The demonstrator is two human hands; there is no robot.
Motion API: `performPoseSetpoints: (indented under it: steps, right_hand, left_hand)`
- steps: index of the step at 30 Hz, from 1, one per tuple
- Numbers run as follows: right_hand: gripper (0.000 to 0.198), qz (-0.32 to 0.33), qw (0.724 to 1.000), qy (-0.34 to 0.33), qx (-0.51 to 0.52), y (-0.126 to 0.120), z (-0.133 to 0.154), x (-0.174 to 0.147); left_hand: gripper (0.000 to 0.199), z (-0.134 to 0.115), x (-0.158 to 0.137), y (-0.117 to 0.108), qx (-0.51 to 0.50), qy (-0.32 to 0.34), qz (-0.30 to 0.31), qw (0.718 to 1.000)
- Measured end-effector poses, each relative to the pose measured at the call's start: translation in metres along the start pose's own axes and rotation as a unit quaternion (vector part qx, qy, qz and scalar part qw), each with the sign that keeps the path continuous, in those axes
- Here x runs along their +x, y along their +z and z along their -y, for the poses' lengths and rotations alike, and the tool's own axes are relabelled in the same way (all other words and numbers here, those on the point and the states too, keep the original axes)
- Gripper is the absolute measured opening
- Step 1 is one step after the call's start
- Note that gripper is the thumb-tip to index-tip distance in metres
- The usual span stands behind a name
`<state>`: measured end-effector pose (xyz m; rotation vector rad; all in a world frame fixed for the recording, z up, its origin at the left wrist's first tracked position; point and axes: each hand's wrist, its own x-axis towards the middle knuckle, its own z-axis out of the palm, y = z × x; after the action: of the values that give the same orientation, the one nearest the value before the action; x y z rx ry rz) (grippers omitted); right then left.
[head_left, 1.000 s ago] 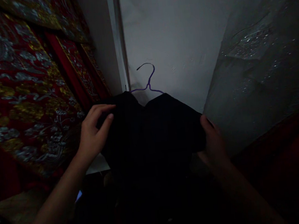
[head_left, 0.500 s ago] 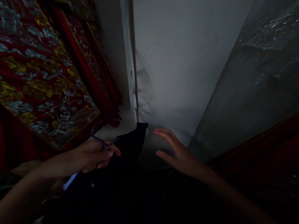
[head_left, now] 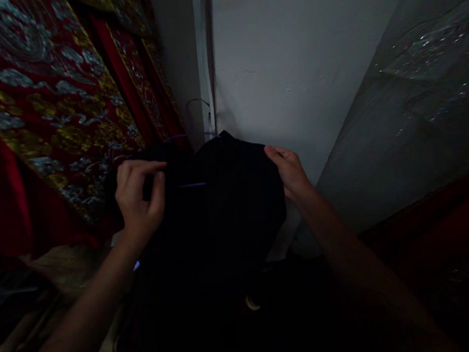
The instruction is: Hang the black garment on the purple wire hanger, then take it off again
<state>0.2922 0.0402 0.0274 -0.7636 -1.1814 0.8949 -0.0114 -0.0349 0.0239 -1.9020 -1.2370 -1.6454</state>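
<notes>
A black garment (head_left: 236, 198) hangs in front of me, its folds hard to make out in the dark. Thin purple lines of a hanger (head_left: 191, 185) show at its top, with a curved hook (head_left: 188, 111) rising above. At the garment's left upper part, my left hand (head_left: 140, 193) has thumb and forefinger bent close together, apparently pinching dark cloth. My right hand (head_left: 290, 169) grips the garment's right edge, thumb on the near side.
Red embroidered cloth (head_left: 57, 104) with gold and silver patterns hangs at left. Behind stands a pale wall (head_left: 282, 72) with a vertical strip (head_left: 205, 51). Clear plastic sheeting (head_left: 424, 80) and dark red cloth (head_left: 441, 211) are at right.
The black garment has risen and spread out. My left hand has moved up from the purple hanger to the cloth. My right hand, open before, has moved up and closed on the garment's edge.
</notes>
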Motion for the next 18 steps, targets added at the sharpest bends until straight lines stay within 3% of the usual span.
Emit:
performPoseSetpoints:
  steps: [3,6,11,14,18]
  right_hand:
    - [0.044,-0.02,0.999,-0.015,0.031,0.0,0.009,0.012]
    - [0.044,-0.043,0.998,-0.001,0.045,-0.012,0.005,-0.001]
    - [0.045,-0.066,0.996,0.048,0.03,-0.035,-0.025,-0.03]
    - [0.04,-0.093,0.996,-0.008,-0.011,-0.042,-0.046,-0.029]
    - [0.031,-0.245,0.957,-0.123,-0.099,-0.038,-0.074,-0.05]
  left_hand:
    - [0.035,-0.002,-0.025,0.023,-0.036,0.015,0.146,0.989]
    - [0.055,0.001,-0.05,0.049,-0.036,-0.055,0.309,0.949]
    - [0.033,0.012,-0.096,0.068,-0.003,-0.133,0.454,0.881]
    - [0.037,0.01,-0.13,0.063,-0.06,-0.17,0.446,0.877]
    - [0.031,-0.005,-0.169,0.059,-0.098,-0.24,0.28,0.924]
